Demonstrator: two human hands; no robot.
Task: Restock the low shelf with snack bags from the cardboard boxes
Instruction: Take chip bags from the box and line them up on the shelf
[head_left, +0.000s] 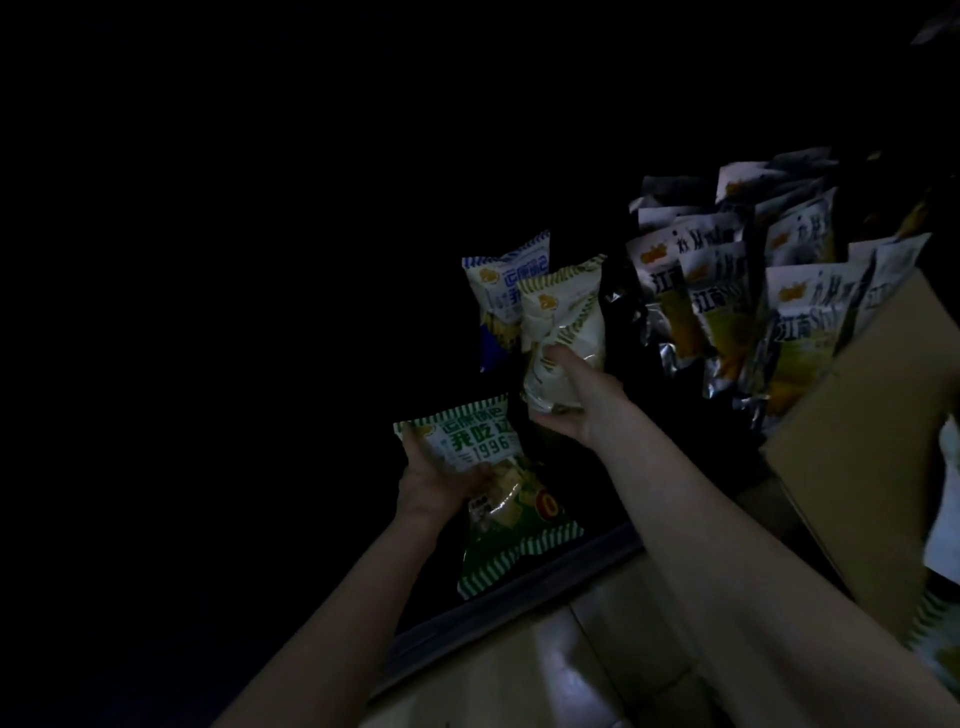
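**Two green bags held at the dark shelf**

Left hand (441, 480) grips a green bag (498, 499) reading "1996". Right hand (576, 405) grasps a pale green bag (563, 332) beside a blue bag (506, 291). Yellow bags (727, 306) stand by the box (862, 452).

Both arms outstretched, left hand (441, 480) gripping, right hand (582, 405) gripping

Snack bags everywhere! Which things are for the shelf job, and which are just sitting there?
For the job:
left hand holding green striped bag
right hand holding pale striped bag
cardboard box

Just sitting:
blue striped bag
white and yellow bags
floor tiles
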